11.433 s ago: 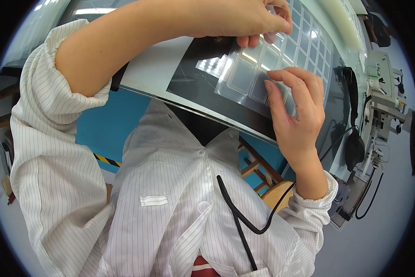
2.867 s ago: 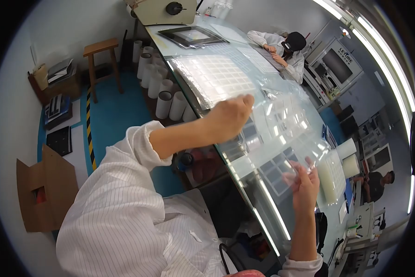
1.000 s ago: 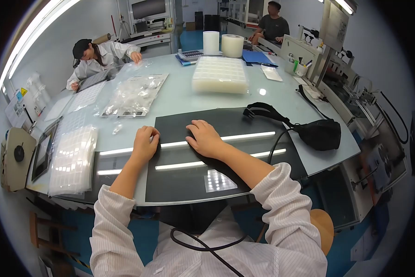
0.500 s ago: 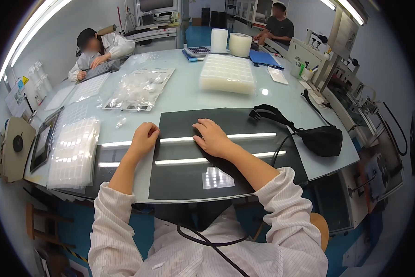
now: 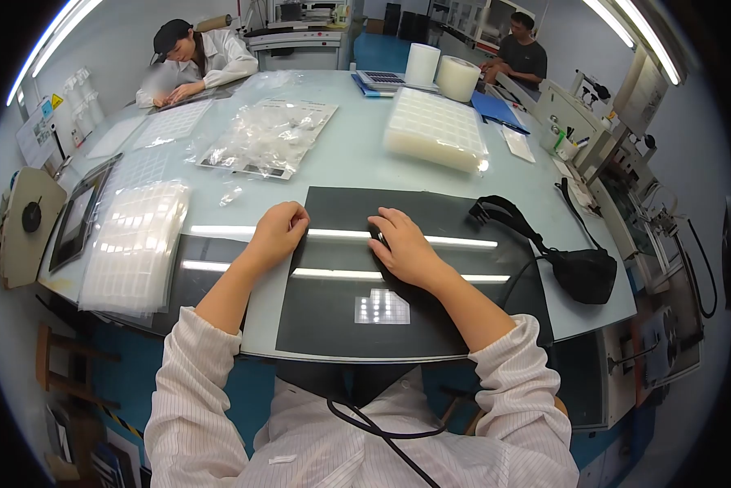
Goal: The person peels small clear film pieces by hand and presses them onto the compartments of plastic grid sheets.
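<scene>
A dark, glossy flat sheet (image 5: 333, 313) lies on the table in front of me, with two bright light streaks reflected across it. At its upper left edge rests my left hand (image 5: 280, 230), fingers curled together; their tips are hidden, so what they hold, if anything, does not show. My right hand (image 5: 406, 248) is over the middle of the sheet, its thumb apart from the bent fingers. Nearer to me, a small clear square (image 5: 382, 307) with a bright grid pattern shows on the sheet.
Left are stacked clear compartment trays (image 5: 134, 248); beyond my hands lie a bag of clear pieces (image 5: 268, 138) and a wrapped tray stack (image 5: 435, 130). A black strapped pouch (image 5: 581, 272) sits right. Film rolls (image 5: 458, 79) stand behind. Two people sit at the far side.
The view has turned slightly, so the table's things appear farther right. Both hands stay at nearly the same places on the dark sheet.
</scene>
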`<state>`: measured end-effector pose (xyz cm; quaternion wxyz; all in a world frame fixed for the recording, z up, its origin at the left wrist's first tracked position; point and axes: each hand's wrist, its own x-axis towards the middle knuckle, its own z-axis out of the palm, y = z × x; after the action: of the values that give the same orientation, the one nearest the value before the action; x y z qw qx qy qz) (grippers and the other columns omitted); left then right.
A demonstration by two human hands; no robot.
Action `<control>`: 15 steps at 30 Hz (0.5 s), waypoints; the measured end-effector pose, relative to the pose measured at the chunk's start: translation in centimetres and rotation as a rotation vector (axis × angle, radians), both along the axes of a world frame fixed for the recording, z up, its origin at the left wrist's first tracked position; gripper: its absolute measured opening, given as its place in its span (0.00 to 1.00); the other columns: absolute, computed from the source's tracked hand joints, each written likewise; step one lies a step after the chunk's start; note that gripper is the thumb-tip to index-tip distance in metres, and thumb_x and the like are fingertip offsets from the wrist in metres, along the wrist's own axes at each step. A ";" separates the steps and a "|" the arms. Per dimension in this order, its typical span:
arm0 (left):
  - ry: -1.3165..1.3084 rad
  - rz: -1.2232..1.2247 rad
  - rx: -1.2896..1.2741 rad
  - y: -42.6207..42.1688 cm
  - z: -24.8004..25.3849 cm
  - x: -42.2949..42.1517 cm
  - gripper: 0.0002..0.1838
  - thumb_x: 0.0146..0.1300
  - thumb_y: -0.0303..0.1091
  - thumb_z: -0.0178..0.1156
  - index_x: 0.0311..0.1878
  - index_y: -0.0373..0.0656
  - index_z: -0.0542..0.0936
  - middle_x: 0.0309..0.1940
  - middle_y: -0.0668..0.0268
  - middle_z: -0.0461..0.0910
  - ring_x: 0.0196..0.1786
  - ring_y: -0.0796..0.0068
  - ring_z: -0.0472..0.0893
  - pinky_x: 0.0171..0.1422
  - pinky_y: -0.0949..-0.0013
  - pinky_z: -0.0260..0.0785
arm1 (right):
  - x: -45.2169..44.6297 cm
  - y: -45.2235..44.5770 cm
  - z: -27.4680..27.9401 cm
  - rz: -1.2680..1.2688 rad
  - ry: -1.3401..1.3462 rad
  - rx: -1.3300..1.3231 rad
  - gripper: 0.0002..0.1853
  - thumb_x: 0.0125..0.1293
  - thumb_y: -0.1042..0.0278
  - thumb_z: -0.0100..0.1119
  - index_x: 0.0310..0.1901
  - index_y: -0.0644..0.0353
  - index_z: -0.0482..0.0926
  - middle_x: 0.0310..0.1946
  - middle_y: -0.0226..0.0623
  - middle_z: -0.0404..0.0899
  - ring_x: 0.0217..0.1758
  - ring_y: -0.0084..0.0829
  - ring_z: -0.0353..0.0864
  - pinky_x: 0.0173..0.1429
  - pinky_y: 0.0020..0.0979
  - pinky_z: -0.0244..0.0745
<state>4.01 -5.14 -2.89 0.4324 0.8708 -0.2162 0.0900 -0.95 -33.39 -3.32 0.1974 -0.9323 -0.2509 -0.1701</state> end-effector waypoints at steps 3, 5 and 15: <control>0.022 -0.011 -0.007 0.1 0.0 0.1 0.06 0.68 0.29 0.60 0.41 0.36 0.81 0.36 0.58 0.81 0.39 0.63 0.79 0.47 0.62 0.73 | -0.1 0.0 0.2 0.001 0.021 0.003 0.23 0.73 0.63 0.62 0.65 0.63 0.75 0.70 0.55 0.69 0.75 0.54 0.67 0.78 0.47 0.64; -0.006 -0.021 0.001 0.4 -0.4 0.5 0.06 0.68 0.29 0.61 0.41 0.36 0.81 0.35 0.61 0.81 0.37 0.67 0.77 0.45 0.64 0.72 | -0.1 0.0 0.3 -0.004 0.014 -0.010 0.23 0.73 0.63 0.62 0.65 0.63 0.74 0.70 0.55 0.69 0.75 0.54 0.67 0.78 0.46 0.64; 0.004 -0.045 0.011 0.5 -0.3 0.3 0.05 0.69 0.29 0.61 0.43 0.37 0.81 0.32 0.65 0.79 0.35 0.74 0.74 0.43 0.67 0.70 | 0.0 -0.1 0.5 -0.006 0.042 -0.021 0.23 0.74 0.63 0.61 0.66 0.63 0.74 0.71 0.54 0.69 0.75 0.53 0.66 0.78 0.45 0.63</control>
<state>4.33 -4.62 -3.15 0.4301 0.8681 -0.2355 0.0771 -0.95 -33.50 -2.84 0.1922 -0.9385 -0.2457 -0.1482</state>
